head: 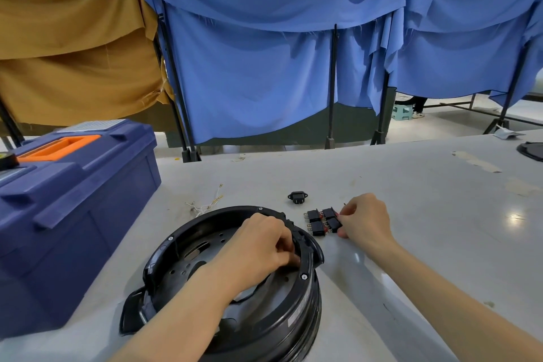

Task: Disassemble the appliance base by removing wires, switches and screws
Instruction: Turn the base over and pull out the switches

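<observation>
Grips base (305, 303) rim with left hand (258, 247); pinches a switch (333, 224) (one of four) beside base with right hand (364, 219).

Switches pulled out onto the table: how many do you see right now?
4 switches, a two-by-two cluster beside the base: far-left, far-right, near-left, near-right. The right hand pinches the right pair. The left hand may hide more at the base rim.

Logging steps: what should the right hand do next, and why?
Probably release the small black rocker switch and return to the round black plastic appliance base: the right hand pinches it beside three other switches on the grey table, while the left hand grips the base's rim.
</observation>
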A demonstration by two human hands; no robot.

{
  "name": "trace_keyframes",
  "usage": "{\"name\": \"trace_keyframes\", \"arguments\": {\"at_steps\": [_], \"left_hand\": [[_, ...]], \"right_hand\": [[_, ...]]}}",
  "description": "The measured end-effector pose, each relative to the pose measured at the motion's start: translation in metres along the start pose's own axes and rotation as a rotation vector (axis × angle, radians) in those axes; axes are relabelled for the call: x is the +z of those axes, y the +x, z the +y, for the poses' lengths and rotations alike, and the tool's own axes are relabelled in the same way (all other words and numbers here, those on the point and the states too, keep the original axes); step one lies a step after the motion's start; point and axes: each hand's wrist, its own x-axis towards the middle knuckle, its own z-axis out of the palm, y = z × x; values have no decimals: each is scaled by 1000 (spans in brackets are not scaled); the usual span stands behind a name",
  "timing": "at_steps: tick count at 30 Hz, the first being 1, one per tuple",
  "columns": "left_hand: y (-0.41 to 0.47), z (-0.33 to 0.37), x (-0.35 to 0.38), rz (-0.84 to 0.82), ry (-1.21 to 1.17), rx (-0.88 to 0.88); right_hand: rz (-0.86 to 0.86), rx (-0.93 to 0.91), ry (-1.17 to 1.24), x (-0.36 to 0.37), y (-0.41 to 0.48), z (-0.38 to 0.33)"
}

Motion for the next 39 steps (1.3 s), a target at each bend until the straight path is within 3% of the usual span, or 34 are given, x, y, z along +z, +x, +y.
{"name": "trace_keyframes", "arguments": {"at_steps": [7, 15, 19, 23, 28, 34, 39], "left_hand": [[0, 2, -5, 50, -150, -79], [-4, 16, -20, -161, -315, -224], [-12, 40, -21, -137, -371, -324], [-20, 54, -8, -98, -87, -316], [-28, 65, -2, -135, 80, -293], [-21, 92, -4, 52, -14, -226], [-4, 105, -11, 108, -84, -214]], "right_hand": [[49, -80, 151, -19, -24, 1], [-287, -277, 107, -17, -81, -5], [-368, -96, 285, -14, -88, -14], [-430, 84, 398, -18, -89, -17], [-426, 177, 363, -25, -88, -13], [-419, 194, 619, -39, -78, -16], [-262, 236, 756, -50, -68, -9]]}}
